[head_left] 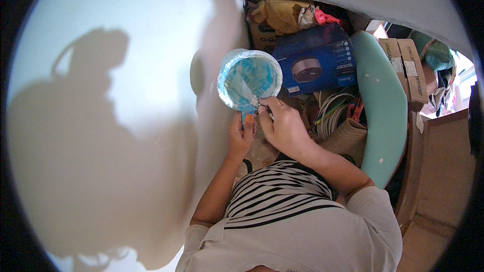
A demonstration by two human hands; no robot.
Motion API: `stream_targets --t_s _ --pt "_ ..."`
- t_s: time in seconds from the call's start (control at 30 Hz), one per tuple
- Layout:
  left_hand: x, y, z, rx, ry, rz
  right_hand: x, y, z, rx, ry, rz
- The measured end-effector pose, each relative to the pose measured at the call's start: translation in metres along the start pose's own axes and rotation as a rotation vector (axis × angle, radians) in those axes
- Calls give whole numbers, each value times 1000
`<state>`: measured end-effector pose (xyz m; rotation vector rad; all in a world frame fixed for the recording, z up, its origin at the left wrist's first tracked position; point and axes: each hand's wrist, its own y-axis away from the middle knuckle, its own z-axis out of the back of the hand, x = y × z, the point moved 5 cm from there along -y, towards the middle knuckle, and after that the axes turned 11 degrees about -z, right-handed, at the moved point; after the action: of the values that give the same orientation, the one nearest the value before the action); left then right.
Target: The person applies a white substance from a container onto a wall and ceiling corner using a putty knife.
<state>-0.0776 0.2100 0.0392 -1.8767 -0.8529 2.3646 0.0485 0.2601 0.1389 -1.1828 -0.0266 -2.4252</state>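
Observation:
In the middle of the head view is a round blue pot (259, 73), its inside and rim smeared with white paste. My left hand (241, 133) grips its blue handle from below. My right hand (285, 123), at the pot's lower right edge, is closed on a small scraper (246, 89) whose paste-coated blade lies inside the pot. The scraper's handle is mostly hidden by my fingers.
A plain white wall (101, 161) fills the left side. Beyond my hands are a blue box (317, 45), coiled cables (330, 113), a yellow cloth (282, 12) and cardboard boxes (411, 70). A long teal cushion-like object (383, 121) stands at the right.

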Motion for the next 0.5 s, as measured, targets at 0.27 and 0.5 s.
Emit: stream_targets --t_s 0.27,0.5 --pt "17 2 -3 18 -254 -175 0 4 -23 27 -113 -162" --pt "18 8 -8 39 43 139 -29 -12 -29 -19 -495 -285"
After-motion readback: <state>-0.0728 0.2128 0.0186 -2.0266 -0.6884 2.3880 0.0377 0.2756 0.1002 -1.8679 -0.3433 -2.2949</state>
